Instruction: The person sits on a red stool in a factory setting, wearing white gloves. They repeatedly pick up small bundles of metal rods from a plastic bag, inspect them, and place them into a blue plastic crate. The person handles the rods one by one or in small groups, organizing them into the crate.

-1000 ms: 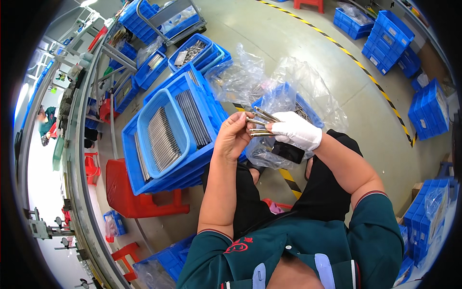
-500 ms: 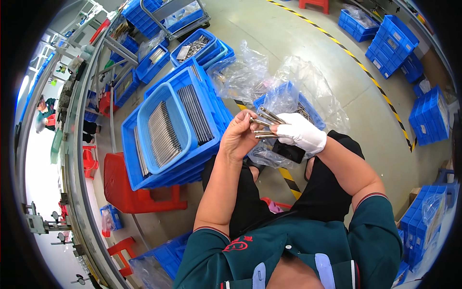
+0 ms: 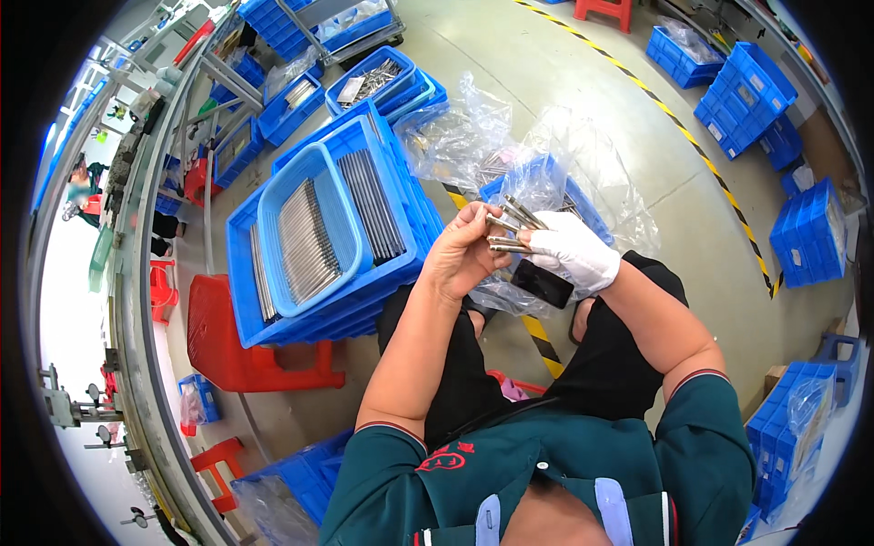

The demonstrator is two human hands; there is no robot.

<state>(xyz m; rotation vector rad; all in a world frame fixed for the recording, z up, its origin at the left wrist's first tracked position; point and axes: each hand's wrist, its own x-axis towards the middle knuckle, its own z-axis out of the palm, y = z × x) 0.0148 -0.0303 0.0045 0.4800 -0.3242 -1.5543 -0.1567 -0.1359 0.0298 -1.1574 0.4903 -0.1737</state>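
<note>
Several short metal rods [image 3: 521, 215] fan out from my right hand [image 3: 580, 253], which wears a white glove and is closed around them. My bare left hand [image 3: 462, 253] meets them from the other side, its thumb and fingertips pinching the end of one rod. Just below the hands, a black phone-like slab [image 3: 543, 284] lies over clear plastic. Behind them is a blue bin [image 3: 590, 217] with metal parts, partly covered by a plastic bag [image 3: 537, 187]. To the left, a light blue basket [image 3: 357, 246] holds a neat row of metal rods [image 3: 309, 238].
The basket rests in a stack of blue crates [image 3: 244, 318], beside darker rods [image 3: 371, 205]. A red stool [image 3: 218, 332] stands close left. More blue crates [image 3: 806, 237] line the right side. Yellow-black tape [image 3: 674, 109] crosses the floor. A long metal-framed bench [image 3: 137, 300] runs along the left.
The view has shifted slightly. The rods have turned a little between my hands, and more of the black slab shows beneath them. Both hands keep their hold.
</note>
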